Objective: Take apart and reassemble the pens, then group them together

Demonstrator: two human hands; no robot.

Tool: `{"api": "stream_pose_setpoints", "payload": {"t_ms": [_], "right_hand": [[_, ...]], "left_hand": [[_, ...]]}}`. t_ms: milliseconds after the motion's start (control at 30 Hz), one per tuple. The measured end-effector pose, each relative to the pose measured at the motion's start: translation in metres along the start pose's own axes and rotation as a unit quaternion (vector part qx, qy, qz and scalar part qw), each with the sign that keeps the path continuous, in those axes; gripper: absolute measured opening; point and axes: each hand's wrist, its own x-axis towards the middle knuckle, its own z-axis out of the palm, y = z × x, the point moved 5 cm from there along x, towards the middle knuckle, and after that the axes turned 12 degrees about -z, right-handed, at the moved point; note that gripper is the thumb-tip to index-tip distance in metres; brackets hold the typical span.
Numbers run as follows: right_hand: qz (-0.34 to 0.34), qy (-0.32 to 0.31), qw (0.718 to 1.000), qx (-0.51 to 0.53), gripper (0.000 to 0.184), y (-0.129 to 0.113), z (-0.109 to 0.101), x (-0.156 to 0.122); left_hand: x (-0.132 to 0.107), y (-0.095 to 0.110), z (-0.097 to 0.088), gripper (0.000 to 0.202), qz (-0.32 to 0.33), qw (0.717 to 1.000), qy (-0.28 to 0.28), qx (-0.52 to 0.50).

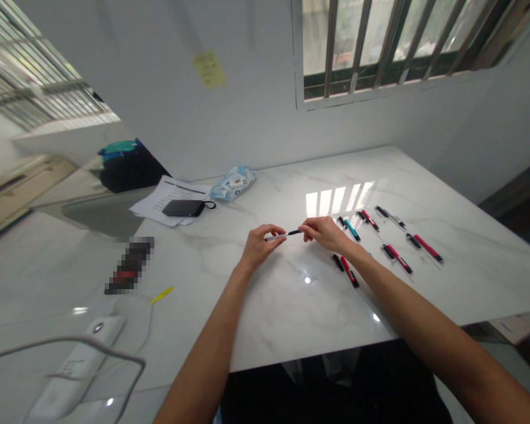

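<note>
Both my hands meet over the middle of the white marble table (291,306), holding one thin pen (283,235) between them. My left hand (260,244) pinches its pale left end. My right hand (324,234) pinches its black right end. The pen lies level, a little above the tabletop. Just right of my right hand lie several more pens, red and black ones (397,258) and a teal one (351,229), spread in loose rows. One red pen (348,270) lies beside my right wrist.
A pack of wipes (233,182), a black pouch (183,208) on papers (168,197) and a dark bag (126,168) sit at the far left. A yellow stick (161,295), a blurred dark object (130,265) and a white device (73,365) lie near left. A wall with a barred window (397,41) stands behind.
</note>
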Motion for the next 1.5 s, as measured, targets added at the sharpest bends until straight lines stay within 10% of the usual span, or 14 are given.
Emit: {"api": "stream_pose_setpoints", "payload": {"t_ms": [1500], "right_hand": [[-0.131, -0.06, 0.966, -0.217, 0.018, -0.025, 0.005, 0.0]], "left_hand": [[-0.027, 0.007, 0.006, 0.011, 0.033, 0.993, 0.103, 0.041]]}}
